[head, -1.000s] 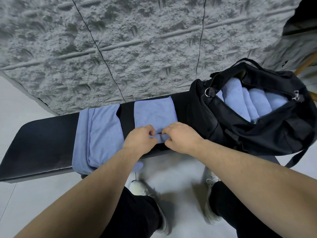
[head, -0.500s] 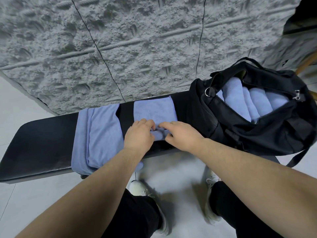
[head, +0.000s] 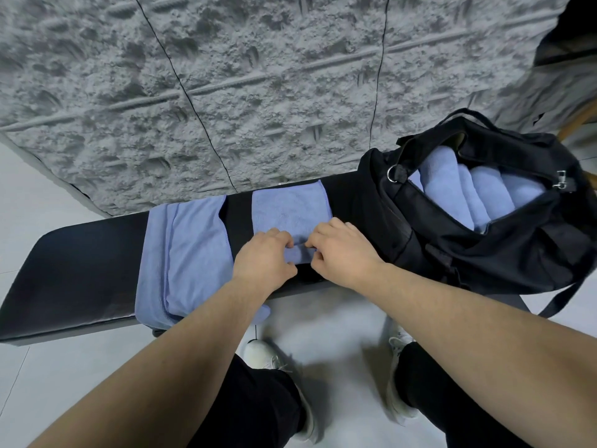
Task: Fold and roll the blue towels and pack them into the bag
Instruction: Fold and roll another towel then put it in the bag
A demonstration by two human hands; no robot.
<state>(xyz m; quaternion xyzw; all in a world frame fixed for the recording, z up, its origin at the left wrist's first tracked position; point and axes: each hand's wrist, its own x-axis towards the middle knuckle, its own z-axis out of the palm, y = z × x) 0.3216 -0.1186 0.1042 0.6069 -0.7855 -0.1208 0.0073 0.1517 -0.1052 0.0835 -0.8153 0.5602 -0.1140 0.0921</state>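
A folded blue towel (head: 289, 210) lies as a narrow strip across the black bench (head: 74, 263). Its near end is rolled up into a small roll (head: 301, 254). My left hand (head: 263, 258) grips the roll's left end with curled fingers. My right hand (head: 342, 250) grips the right end the same way. To the left, a stack of flat blue towels (head: 190, 253) drapes over the bench's front edge. On the right stands an open black bag (head: 504, 247) with several rolled blue towels (head: 468, 192) packed side by side inside.
A rough grey wall (head: 258, 92) runs right behind the bench. Below the bench is a pale tiled floor (head: 339, 324) where my two white shoes stand. A bag strap (head: 562, 299) hangs off the bench's right end.
Both hands have rolled the towel's near end a little further away from me; the flat part of the strip is slightly shorter.
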